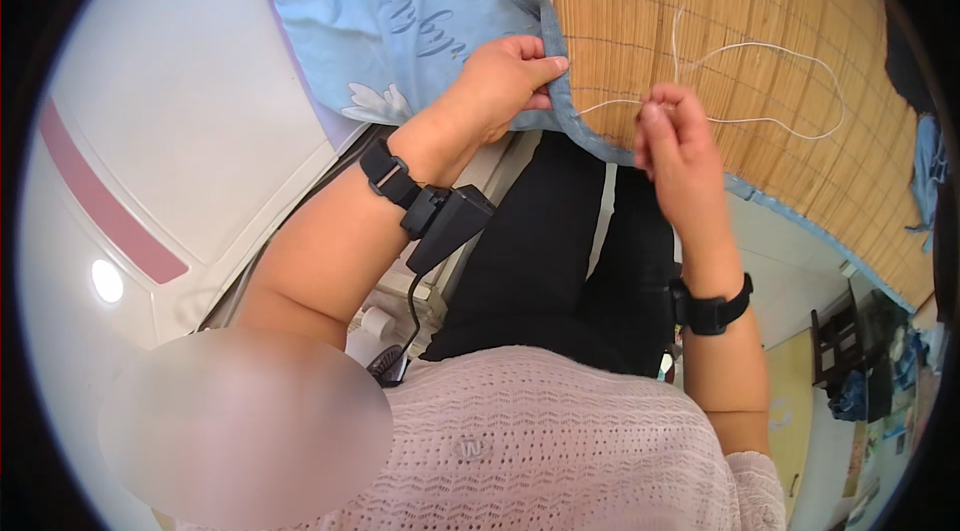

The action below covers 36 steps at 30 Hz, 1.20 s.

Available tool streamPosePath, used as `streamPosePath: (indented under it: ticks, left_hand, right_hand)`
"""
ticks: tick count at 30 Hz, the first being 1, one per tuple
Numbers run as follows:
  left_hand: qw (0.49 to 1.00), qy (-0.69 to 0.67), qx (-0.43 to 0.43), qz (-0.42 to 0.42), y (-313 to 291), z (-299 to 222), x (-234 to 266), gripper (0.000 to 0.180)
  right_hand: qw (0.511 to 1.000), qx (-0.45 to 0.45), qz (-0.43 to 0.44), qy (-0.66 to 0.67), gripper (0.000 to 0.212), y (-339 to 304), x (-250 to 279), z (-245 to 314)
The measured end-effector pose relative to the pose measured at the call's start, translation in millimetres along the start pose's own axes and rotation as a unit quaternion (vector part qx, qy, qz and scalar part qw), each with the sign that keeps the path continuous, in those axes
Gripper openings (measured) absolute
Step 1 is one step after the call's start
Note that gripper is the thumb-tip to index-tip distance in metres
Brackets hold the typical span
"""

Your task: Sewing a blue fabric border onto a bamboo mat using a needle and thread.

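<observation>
A bamboo mat (pixel 620 21) with a blue-grey cloth edging (pixel 556 26) lies before me, reaching off to the right. My left hand (pixel 510 81) pinches the edging at the mat's near left corner, thumb on top and fingers bent underneath. A white thread (pixel 610 103) runs from the edging just right of that thumb to my right hand (pixel 680 136). The right fingers are closed on the thread, slightly above the mat's near edge. Beyond them the thread makes a loose loop over the slats. Whether a needle is between those fingertips is hidden.
Light blue printed fabric (pixel 390 21) spreads under and left of my left hand. A white surface with a pink stripe (pixel 110 196) fills the left side. My lap in black trousers (pixel 530 261) is below the mat. Dark items (pixel 850 351) stand at the lower right.
</observation>
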State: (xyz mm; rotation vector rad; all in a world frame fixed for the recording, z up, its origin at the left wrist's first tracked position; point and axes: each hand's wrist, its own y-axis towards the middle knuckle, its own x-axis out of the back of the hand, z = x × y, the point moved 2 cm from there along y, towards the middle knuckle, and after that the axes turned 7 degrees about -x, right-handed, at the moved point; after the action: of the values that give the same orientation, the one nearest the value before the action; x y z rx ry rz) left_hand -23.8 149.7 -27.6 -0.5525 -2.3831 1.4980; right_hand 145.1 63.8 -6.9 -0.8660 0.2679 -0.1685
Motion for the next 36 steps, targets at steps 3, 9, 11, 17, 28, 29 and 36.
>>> streamPosePath:
  ticks: [3,9,11,17,28,29,36]
  left_hand:
    - [1.000,0.008,0.011,-0.007,-9,-10,-4,0.012]
    - [1.000,0.017,-0.009,-0.014,-22,-15,-5,0.013]
    - [1.000,0.018,-0.013,-0.012,-24,-17,-5,0.013]
    - [1.000,0.021,-0.021,-0.012,-27,-17,-4,0.014]
    - [0.999,-0.023,-0.029,-0.015,-30,-18,-8,0.013]
    - [0.999,-0.013,-0.046,-0.014,-29,-16,-7,0.013]
    - [0.991,0.101,-0.073,-0.050,-27,-13,-3,0.014]
  right_hand:
    - [0.997,-0.064,0.040,0.002,0.010,-22,-11,-16]
    - [0.972,-0.172,0.140,0.074,0.010,-36,-32,-26]
    - [0.969,-0.180,0.147,0.083,0.012,-36,-31,-25]
    - [0.958,-0.195,0.164,0.134,0.020,-38,-30,-24]
    - [0.923,-0.271,0.190,0.198,0.022,-33,-26,-13]
    - [0.911,-0.286,0.197,0.223,0.021,-33,-27,-11]
    - [0.883,-0.327,0.172,0.289,0.020,-28,-33,-2]
